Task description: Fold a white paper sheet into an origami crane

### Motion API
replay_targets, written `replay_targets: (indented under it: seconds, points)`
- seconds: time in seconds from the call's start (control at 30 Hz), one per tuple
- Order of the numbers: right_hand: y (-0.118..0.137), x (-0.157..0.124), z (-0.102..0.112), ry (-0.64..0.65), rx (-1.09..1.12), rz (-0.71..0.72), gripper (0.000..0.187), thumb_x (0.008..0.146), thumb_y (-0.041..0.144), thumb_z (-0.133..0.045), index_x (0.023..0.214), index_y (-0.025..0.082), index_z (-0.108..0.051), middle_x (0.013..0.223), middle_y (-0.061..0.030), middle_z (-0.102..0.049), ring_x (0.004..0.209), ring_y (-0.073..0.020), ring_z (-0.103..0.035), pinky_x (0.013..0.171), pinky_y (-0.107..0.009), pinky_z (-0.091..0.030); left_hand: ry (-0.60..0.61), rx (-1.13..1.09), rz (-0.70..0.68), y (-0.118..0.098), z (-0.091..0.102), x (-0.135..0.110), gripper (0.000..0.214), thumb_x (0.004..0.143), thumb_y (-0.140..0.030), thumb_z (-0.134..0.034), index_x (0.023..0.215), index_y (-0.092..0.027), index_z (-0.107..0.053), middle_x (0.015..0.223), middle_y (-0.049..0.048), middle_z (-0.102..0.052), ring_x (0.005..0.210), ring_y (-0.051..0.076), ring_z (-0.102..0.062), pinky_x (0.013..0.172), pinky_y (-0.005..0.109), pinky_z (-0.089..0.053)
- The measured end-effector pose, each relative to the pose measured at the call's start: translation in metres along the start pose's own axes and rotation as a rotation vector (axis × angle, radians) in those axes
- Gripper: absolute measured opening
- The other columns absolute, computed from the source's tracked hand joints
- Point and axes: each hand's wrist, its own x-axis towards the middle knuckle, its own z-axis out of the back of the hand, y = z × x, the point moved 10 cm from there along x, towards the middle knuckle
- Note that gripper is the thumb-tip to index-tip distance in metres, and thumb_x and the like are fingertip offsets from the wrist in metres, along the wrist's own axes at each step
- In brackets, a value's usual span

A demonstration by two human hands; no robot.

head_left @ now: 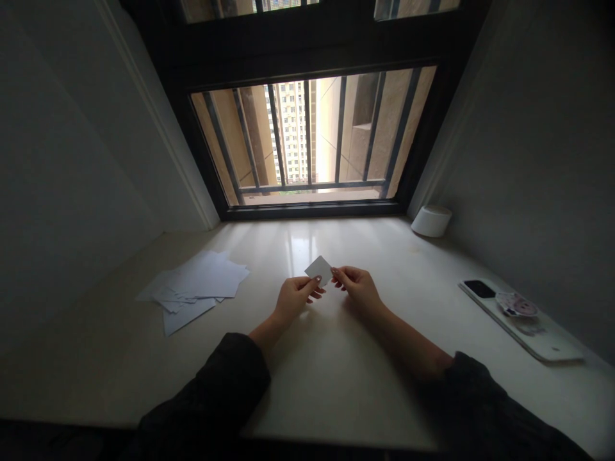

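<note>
A small piece of white paper (pixel 319 268) is held up above the sill, turned so that one corner points away from me. My left hand (pixel 296 297) pinches its near left side, thumb on top. At its right corner, the thumb and fingertips of my right hand (pixel 356 285) close on the paper too. Whether the piece is folded I cannot tell. Off to the left lies a loose pile of white paper sheets (pixel 211 275), overlapping at odd angles, apart from both hands.
The pale windowsill (pixel 307 378) carries a phone (pixel 552 339) with a cartoon grip at the right and a white cylindrical object (pixel 431 221) in the far right corner. A dark-framed window (pixel 307 210) with bars stands behind. Walls close in both sides.
</note>
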Motion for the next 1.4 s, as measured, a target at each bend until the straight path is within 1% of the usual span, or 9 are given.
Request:
replay_targets:
  seconds: [0.13,0.2,0.33,0.47,0.7,0.9,1.03,1.3,1.4]
  points:
    - [0.000,0.002,0.005,-0.030,-0.044,0.001,0.042,0.071,0.058,-0.060,0.068,0.017,-0.066,0.065,-0.0062,-0.065,0.059,-0.0170,-0.058,0.057,-0.029,-0.044,-0.064,0.046,-0.061,-0.008,0.009,0.000,0.037,0.073,-0.049,-0.060,0.073,-0.013,-0.068,0.076,0.0080,-0.070,0.065,0.016,-0.063,0.053,0.023,-0.042]
    - [-0.001,0.002,0.005,-0.029,-0.030,-0.006,0.043,0.071,0.058,-0.059,0.069,0.016,-0.067,0.064,-0.0058,-0.064,0.058,-0.0164,-0.057,0.056,-0.028,-0.044,-0.089,0.039,-0.065,-0.009,0.013,0.001,0.036,0.072,-0.049,-0.061,0.070,-0.014,-0.067,0.072,0.0067,-0.068,0.063,0.015,-0.061,0.052,0.023,-0.041]
    - [-0.006,0.000,-0.009,0.071,0.042,-0.063,0.048,0.074,0.061,-0.053,0.072,0.016,-0.068,0.064,-0.0059,-0.064,0.058,-0.0157,-0.057,0.051,-0.026,-0.042,-0.129,-0.002,-0.059,-0.009,0.018,0.001,0.039,0.072,-0.052,-0.060,0.068,-0.014,-0.067,0.070,0.0059,-0.067,0.059,0.013,-0.057,0.050,0.022,-0.041]
    - [-0.003,-0.006,-0.025,0.176,-0.039,-0.042,0.038,0.067,0.054,-0.065,0.063,0.016,-0.068,0.065,-0.0058,-0.068,0.062,-0.0166,-0.059,0.056,-0.027,-0.043,-0.106,0.005,-0.085,-0.012,0.014,-0.001,0.040,0.072,-0.053,-0.059,0.069,-0.014,-0.068,0.066,0.0055,-0.066,0.059,0.014,-0.057,0.049,0.022,-0.041]
    - [0.000,-0.011,-0.031,0.246,0.040,-0.071,0.033,0.065,0.049,-0.069,0.064,0.016,-0.069,0.066,-0.0052,-0.069,0.064,-0.0162,-0.060,0.058,-0.026,-0.042,-0.046,0.016,-0.094,-0.015,0.013,0.002,0.039,0.073,-0.052,-0.060,0.064,-0.014,-0.068,0.062,0.0063,-0.066,0.059,0.015,-0.059,0.050,0.023,-0.040]
    - [-0.002,-0.010,-0.031,0.259,0.029,-0.077,0.032,0.068,0.048,-0.066,0.064,0.016,-0.069,0.066,-0.0054,-0.069,0.059,-0.0139,-0.057,0.055,-0.025,-0.040,-0.038,-0.093,-0.042,-0.010,0.015,0.004,0.042,0.075,-0.051,-0.056,0.064,-0.013,-0.068,0.070,0.0098,-0.069,0.062,0.017,-0.062,0.051,0.024,-0.039]
    - [-0.001,-0.010,-0.033,0.269,0.028,-0.080,0.034,0.068,0.049,-0.066,0.064,0.016,-0.070,0.065,-0.0048,-0.068,0.058,-0.0136,-0.056,0.055,-0.025,-0.039,-0.051,-0.183,-0.013,-0.006,0.015,0.004,0.039,0.074,-0.048,-0.058,0.064,-0.012,-0.068,0.068,0.0098,-0.068,0.064,0.018,-0.062,0.053,0.024,-0.040]
    - [0.001,-0.011,-0.034,0.285,0.034,-0.074,0.033,0.069,0.049,-0.065,0.063,0.016,-0.067,0.065,-0.0039,-0.067,0.057,-0.0133,-0.054,0.056,-0.026,-0.038,-0.063,-0.247,0.035,0.001,0.013,0.003,0.044,0.074,-0.052,-0.056,0.071,-0.011,-0.069,0.070,0.0109,-0.069,0.064,0.019,-0.063,0.055,0.027,-0.043]
    - [-0.001,-0.009,-0.033,0.259,0.024,-0.062,0.035,0.070,0.051,-0.063,0.063,0.017,-0.064,0.063,-0.0033,-0.065,0.058,-0.0139,-0.054,0.057,-0.026,-0.039,-0.066,-0.230,0.031,0.001,0.013,0.004,0.042,0.074,-0.051,-0.057,0.073,-0.011,-0.069,0.074,0.0111,-0.069,0.064,0.018,-0.063,0.056,0.027,-0.044]
